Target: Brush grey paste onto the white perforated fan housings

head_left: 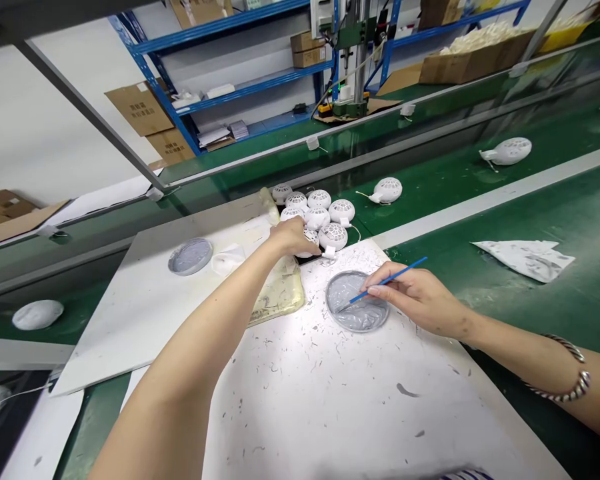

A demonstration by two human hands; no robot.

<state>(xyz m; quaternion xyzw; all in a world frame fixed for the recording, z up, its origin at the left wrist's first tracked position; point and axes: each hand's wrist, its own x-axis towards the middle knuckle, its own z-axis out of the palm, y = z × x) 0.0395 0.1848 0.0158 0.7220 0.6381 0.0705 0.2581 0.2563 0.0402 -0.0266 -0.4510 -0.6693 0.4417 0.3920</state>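
So, right hand: the right hand (415,298) pinches a blue-handled fine brush (393,281) between thumb and fingers, a narrow grip, forearm coming in low from the right, with a twisted silver bangle (570,378) at the wrist.
Brush: tip down in a round dish of grey paste (353,301), handle slanting up and to the right, so its long axis runs from the hand toward the dish.
Left hand: the left hand (293,237) sits at the end of a long reach across the board, fingers curled down at the near edge of a cluster of white perforated domes (316,218). We can't tell if it holds one or only touches.
Key relation: we read the domes as up and left of the dish, close to it. Left hand is nearer the domes, right hand nearer the dish.
Domes: packed together on a dark tray edge, small white tabs (329,252) showing.
Around: paint-flecked white work board (290,413), second grey dish (190,257), amber gel pad (275,297), green conveyor belt (500,200) carrying loose domes (386,191).
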